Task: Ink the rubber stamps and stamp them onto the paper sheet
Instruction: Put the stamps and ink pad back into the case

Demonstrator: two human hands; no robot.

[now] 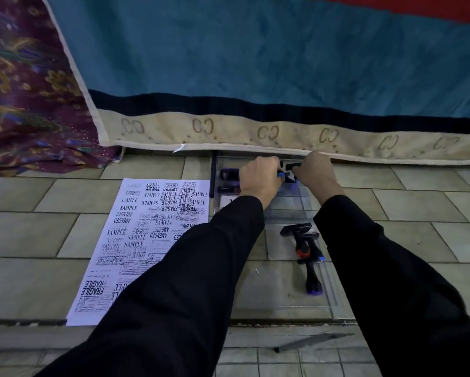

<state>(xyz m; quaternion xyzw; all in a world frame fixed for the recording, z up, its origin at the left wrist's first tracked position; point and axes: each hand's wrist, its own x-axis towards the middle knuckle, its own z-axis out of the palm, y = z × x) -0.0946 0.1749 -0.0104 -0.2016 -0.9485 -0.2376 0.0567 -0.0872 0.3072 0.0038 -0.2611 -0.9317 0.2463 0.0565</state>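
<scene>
A white paper sheet (135, 240) covered with black stamp prints lies on the tiled floor at the left. Beyond it stands a clear plastic case (296, 202) holding dark stamps (228, 175). My left hand (259, 179) and my right hand (316, 172) reach into the far end of the case. Both curl their fingers around a black stamp (289, 172) held between them; my inked fingertips partly hide it. Three black-handled stamps (306, 251) lie on the clear lid nearer to me.
A blue mattress (255, 63) with a beige patterned border lies just past the case. A purple floral cloth (24, 91) sits at the far left. A dark thin strip (310, 341) lies on the tiles near me.
</scene>
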